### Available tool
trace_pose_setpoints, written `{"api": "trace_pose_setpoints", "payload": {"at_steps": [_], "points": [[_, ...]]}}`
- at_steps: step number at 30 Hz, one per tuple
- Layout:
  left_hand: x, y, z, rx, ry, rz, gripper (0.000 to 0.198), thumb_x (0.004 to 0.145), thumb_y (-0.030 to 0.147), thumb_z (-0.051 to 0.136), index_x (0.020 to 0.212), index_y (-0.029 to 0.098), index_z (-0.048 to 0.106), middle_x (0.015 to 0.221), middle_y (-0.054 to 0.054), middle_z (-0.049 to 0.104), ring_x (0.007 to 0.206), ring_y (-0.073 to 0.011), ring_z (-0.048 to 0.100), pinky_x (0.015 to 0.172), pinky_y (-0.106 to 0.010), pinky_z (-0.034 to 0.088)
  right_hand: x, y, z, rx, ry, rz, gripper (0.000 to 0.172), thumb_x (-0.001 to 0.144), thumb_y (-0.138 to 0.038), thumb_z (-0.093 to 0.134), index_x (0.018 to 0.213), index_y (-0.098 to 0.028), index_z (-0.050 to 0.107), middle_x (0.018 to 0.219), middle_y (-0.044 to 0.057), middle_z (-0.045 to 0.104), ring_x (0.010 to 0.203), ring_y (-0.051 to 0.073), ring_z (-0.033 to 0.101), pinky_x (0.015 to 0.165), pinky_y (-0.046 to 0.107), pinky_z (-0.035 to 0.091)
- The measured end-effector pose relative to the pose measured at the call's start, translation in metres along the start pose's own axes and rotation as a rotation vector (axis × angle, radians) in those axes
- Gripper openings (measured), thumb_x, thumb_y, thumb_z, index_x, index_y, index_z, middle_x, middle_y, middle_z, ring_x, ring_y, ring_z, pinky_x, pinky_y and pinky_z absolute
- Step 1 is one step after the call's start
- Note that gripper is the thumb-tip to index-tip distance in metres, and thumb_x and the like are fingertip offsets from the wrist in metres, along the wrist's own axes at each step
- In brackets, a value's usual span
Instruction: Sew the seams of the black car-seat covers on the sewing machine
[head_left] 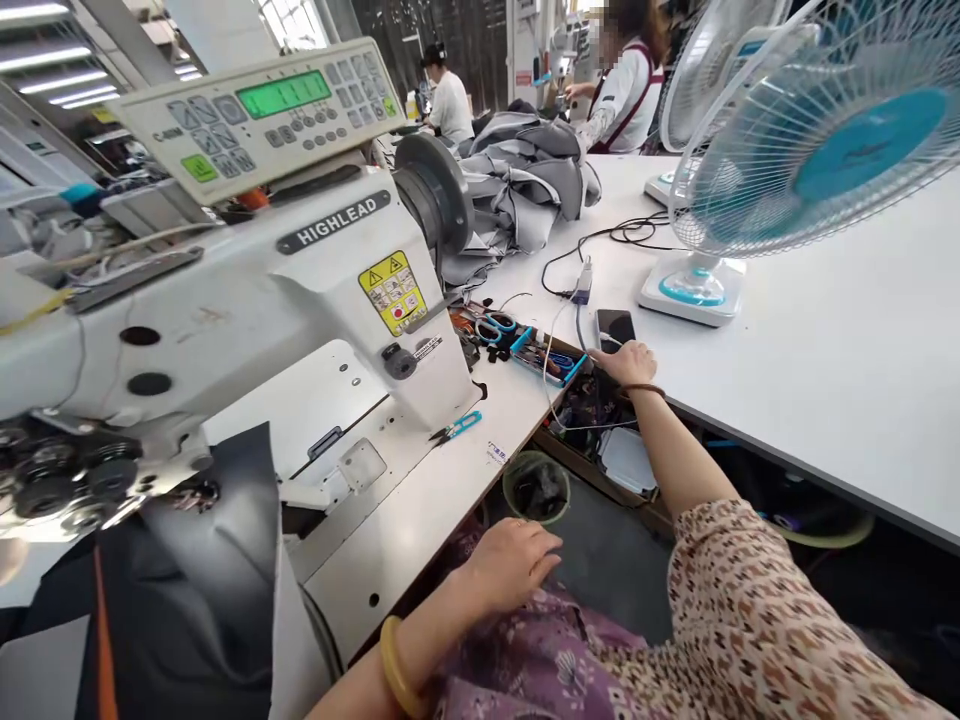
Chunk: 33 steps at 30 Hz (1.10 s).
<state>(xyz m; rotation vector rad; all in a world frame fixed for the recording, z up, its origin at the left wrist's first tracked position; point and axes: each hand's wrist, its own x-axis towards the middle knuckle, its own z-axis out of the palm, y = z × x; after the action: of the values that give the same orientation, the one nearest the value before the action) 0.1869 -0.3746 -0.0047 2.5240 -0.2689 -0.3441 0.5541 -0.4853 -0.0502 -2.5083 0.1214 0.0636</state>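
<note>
My right hand [631, 362] reaches out to the edge of the white table [825, 380], its fingers curled down next to a black phone [616, 326] and a white cable [577, 300]. What the fingers hold, if anything, is hidden. My left hand [514, 562] rests on my lap on purple patterned cloth [540, 650], fingers loosely spread and holding nothing. A yellow bangle sits on that wrist. A white HIGHLEAD sewing machine [300, 300] stands at left, with dark fabric [195, 580] under its needle end.
Two table fans [810, 150] stand on the white table at right. Scissors [491, 327], a blue tray of tools [544, 355] and blue thread snips [456, 428] lie by the machine. A green bin [535, 487] sits below. Grey fabric is piled behind. Two other people work at the back.
</note>
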Motion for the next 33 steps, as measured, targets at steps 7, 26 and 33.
{"api": "trace_pose_setpoints", "payload": {"at_steps": [7,26,33], "points": [[-0.011,-0.006,-0.007,-0.237,0.106,-0.103,0.026,0.092,0.022,0.048,0.107,0.015,0.069,0.104,-0.008,0.071,0.098,-0.0239,0.066,0.089,-0.037,0.052,0.001,-0.006,-0.005,-0.075,0.018,0.07,0.067,0.064,-0.044,0.073,0.112,0.0,0.055,0.123,0.03,0.053,0.123,0.041,0.043,0.098,0.046,0.038],[0.03,-0.01,-0.029,-1.693,0.999,-0.33,0.045,0.068,0.029,0.076,0.108,0.016,0.06,0.099,-0.006,0.07,0.093,-0.0224,0.067,0.095,-0.04,0.049,-0.263,-0.014,-0.039,0.403,-0.463,-0.778,0.037,0.086,-0.055,0.044,0.069,-0.021,0.043,0.111,0.011,0.063,0.1,0.024,0.055,0.087,0.041,0.042],[0.011,-0.019,-0.058,-2.093,0.964,-0.34,0.023,0.079,0.019,0.066,0.101,0.012,0.062,0.099,-0.01,0.072,0.096,-0.0223,0.069,0.097,-0.04,0.05,-0.282,0.0,-0.065,0.563,-0.726,-0.477,0.047,0.083,-0.064,0.05,0.07,-0.019,0.053,0.048,-0.005,0.037,0.045,0.008,0.033,0.046,0.024,0.028]]}}
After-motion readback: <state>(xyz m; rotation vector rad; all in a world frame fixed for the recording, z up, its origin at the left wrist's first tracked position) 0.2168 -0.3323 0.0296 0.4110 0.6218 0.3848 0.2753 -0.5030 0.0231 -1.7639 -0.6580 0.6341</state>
